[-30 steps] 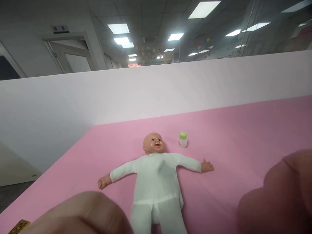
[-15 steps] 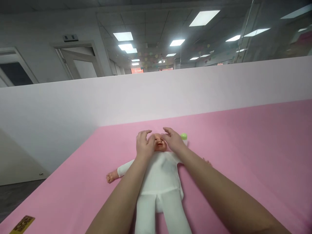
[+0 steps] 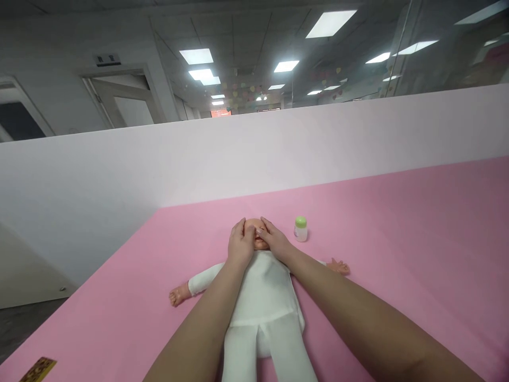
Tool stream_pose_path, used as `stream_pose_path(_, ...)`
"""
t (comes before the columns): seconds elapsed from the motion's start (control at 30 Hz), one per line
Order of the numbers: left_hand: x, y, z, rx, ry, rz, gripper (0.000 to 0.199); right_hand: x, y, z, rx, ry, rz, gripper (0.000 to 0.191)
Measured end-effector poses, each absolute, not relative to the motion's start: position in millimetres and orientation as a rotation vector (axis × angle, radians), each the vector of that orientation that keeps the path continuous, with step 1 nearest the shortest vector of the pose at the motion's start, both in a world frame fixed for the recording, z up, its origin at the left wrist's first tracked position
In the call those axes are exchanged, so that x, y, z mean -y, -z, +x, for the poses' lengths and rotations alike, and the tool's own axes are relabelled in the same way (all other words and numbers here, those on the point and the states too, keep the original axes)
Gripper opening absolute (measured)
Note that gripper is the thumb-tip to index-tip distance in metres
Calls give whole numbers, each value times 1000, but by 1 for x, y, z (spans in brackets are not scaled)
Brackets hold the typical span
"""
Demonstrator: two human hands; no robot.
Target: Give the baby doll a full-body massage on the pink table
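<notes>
A baby doll (image 3: 266,286) in a white suit lies on its back with its arms spread. My left hand (image 3: 240,243) lies along the left side of the doll's head (image 3: 253,223), fingers stretched out and thumb over the face. On the other side my right hand (image 3: 275,239) rests flat against the cheek, its thumb near the mouth. Both hands are open and cover much of the face. Just to the right of my right hand stands a small white jar with a green lid (image 3: 301,229).
Under the doll spreads a pink padded surface (image 3: 377,223), with a white low wall (image 3: 246,154) behind it. A yellow and black label (image 3: 38,370) is at the lower left. Beyond the wall are glass, doors and ceiling lights.
Both hands have come down and inward onto the sides of the doll's face. The jar and the doll's right-side hand, partly hidden before, now show more fully.
</notes>
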State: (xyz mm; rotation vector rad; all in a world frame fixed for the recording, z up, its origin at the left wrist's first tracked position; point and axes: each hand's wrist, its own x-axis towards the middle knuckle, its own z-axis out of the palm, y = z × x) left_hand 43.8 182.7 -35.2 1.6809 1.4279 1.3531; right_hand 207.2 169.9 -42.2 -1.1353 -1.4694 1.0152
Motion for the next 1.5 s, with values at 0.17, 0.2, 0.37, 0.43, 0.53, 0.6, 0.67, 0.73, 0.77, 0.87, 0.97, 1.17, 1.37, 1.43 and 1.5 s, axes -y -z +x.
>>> stream_pose_path(0.17, -188, 41, 43, -1412, -1383, 1537, 56, -166, 40, 207, 1475, -1018, -1090, 87)
stream_pose_path(0.2, -188, 42, 43, -1414, -1396, 1514, 54, -165, 39, 207, 1479, -1016, -1082, 86)
stream_pose_path(0.37, -190, 45, 42, -1429, -1434, 1446, 47, -162, 36, 206, 1498, -1014, -1089, 83)
stream_pose_path(0.43, -190, 46, 42, -1425, -1440, 1435, 46, -162, 35, 206, 1504, -1018, -1086, 83)
stream_pose_path(0.53, -190, 46, 43, -1413, -1450, 1422, 45, -163, 36, 207, 1516, -1018, -1078, 83)
stream_pose_path(0.6, -190, 46, 43, -1416, -1454, 1417, 45, -165, 38, 208, 1524, -1015, -1075, 85)
stream_pose_path(0.67, -190, 46, 44, -1425, -1455, 1413, 44, -168, 41, 209, 1524, -1017, -1074, 86)
stream_pose_path(0.73, -190, 46, 44, -1421, -1458, 1406, 44, -169, 43, 210, 1503, -1021, -1070, 84)
stream_pose_path(0.77, -190, 46, 44, -1414, -1462, 1400, 43, -170, 43, 210, 1482, -1028, -1061, 82)
stream_pose_path(0.87, -190, 46, 45, -1377, -1479, 1348, 43, -170, 41, 209, 1383, -1086, -990, 71)
stream_pose_path(0.97, -189, 45, 46, -1296, -1498, 1225, 42, -171, 38, 206, 1247, -1177, -922, 63)
stream_pose_path(1.17, -190, 47, 46, -1191, -1545, 1119, 42, -181, 44, 204, 1155, -1183, -929, 52)
stream_pose_path(1.37, -193, 52, 47, -1173, -1551, 1150, 45, -188, 49, 209, 1176, -1159, -938, 56)
stream_pose_path(1.43, -194, 54, 47, -1153, -1551, 1174, 46, -187, 48, 210, 1188, -1130, -966, 56)
stream_pose_path(1.5, -194, 55, 47, -1144, -1550, 1190, 47, -186, 47, 210, 1201, -1100, -990, 55)
